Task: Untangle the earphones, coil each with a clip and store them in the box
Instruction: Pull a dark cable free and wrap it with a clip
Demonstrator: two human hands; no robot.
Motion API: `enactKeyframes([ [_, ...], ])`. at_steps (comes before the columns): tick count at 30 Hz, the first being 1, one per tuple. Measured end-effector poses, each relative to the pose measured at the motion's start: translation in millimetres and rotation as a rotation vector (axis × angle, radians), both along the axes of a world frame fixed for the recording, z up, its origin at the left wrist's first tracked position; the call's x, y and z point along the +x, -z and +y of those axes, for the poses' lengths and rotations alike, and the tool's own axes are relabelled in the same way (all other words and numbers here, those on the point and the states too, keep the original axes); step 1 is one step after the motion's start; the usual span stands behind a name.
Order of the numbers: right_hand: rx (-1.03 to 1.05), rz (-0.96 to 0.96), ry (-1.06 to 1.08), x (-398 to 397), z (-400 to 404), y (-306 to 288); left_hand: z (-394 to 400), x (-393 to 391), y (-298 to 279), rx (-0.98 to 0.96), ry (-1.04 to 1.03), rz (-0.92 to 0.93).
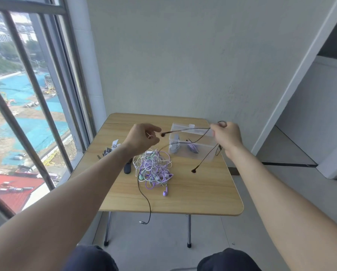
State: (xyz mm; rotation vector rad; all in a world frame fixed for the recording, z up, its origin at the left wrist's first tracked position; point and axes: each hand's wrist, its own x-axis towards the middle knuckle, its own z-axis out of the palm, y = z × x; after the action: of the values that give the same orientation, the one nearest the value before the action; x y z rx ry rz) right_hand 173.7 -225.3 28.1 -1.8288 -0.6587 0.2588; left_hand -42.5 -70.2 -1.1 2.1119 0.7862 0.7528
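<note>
Box: clear plastic box (pixel 193 145) stands on the far right part of the wooden table (pixel 193 192), just behind the tangle.
Box contents: two coiled earphone bundles, a pale grey one (pixel 174 146) at left and a purple one (pixel 192 148) at right, lying apart from each other.
Black earphone: cable (pixel 189 130) held in the air in front of the box; one earbud (pixel 163 134) hangs near the left hand, the other (pixel 194 170) dangles low over the table; its plug end (pixel 142 222) hangs off the near table edge.
Right hand (pixel 227 136): fingers curled, pinching the black cable, a small loop showing above the fingertips.
Left hand (pixel 142 138): raised, fingers loosely curled; a small white clip (pixel 149 135) is pinched at the fingertips.
Tangle: purple, white and mint earphones (pixel 154 169) heaped mid-table.
Spare clips: small pile (pixel 113 148) at the left table edge; a dark clip (pixel 127 167) lies beside the tangle.
</note>
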Motion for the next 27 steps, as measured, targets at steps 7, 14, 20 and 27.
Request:
enactKeyframes([
  [7, 0.015, -0.018, 0.113, 25.2, -16.9, 0.0, -3.7, -8.1, 6.4, -0.230, 0.027, 0.248],
  [14, 0.343, -0.175, -0.067, 12.0, -23.8, -21.6, -29.0, 28.8, 12.9, 0.273, 0.095, 0.340],
  [20, 0.553, -0.030, -0.153, 1.6, -29.5, -45.9, -20.6, 41.0, 17.4, 0.192, 0.025, 0.421],
  [27, 0.248, 0.055, -0.083, -1.3, -23.8, -26.5, 24.1, -5.4, -25.5, 0.137, -0.281, 0.154],
])
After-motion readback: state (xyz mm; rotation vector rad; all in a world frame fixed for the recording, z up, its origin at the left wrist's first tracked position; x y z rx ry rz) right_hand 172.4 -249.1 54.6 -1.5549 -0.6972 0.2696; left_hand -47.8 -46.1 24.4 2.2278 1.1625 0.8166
